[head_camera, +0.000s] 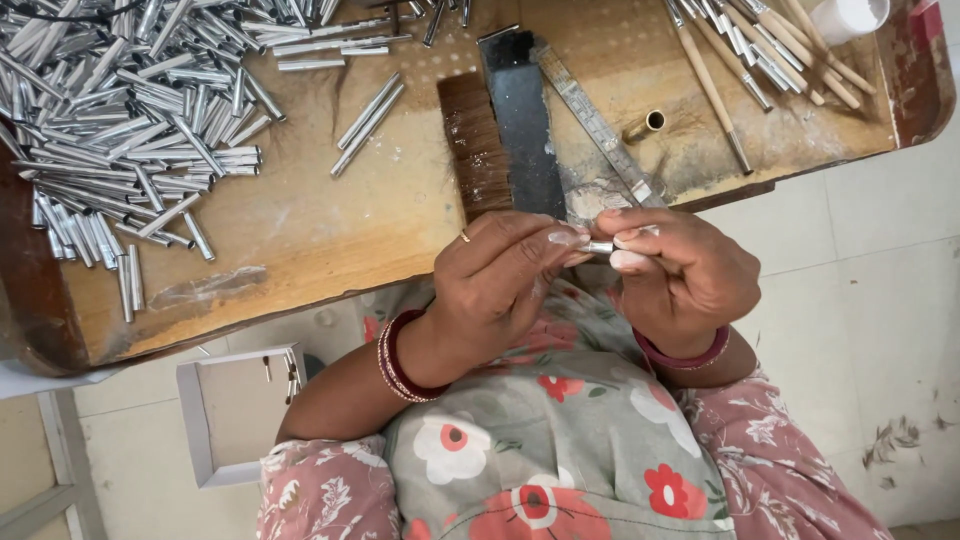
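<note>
Right at the near edge of the bench, just off its wooden lip, a short shiny metal tube is pinched between both hands. The left hand closes its thumb and forefinger on one end, a thin ring showing on one finger; the right hand curls its fingers tight on the other end. Dark red bangles circle the left wrist.

Beyond the hands, a flat brush with brown bristles lies beside a dark smooth slab and a long metal ruler. A small brass ring-shaped ferrule sits further in. At the far left corner a big loose heap of bright cylindrical tubes spreads over the worn, scratched plywood. At the far right corner lie slim wooden handles with metal tips. Below, floral cloth covers the lap, and a white shallow box stands on the floor.
</note>
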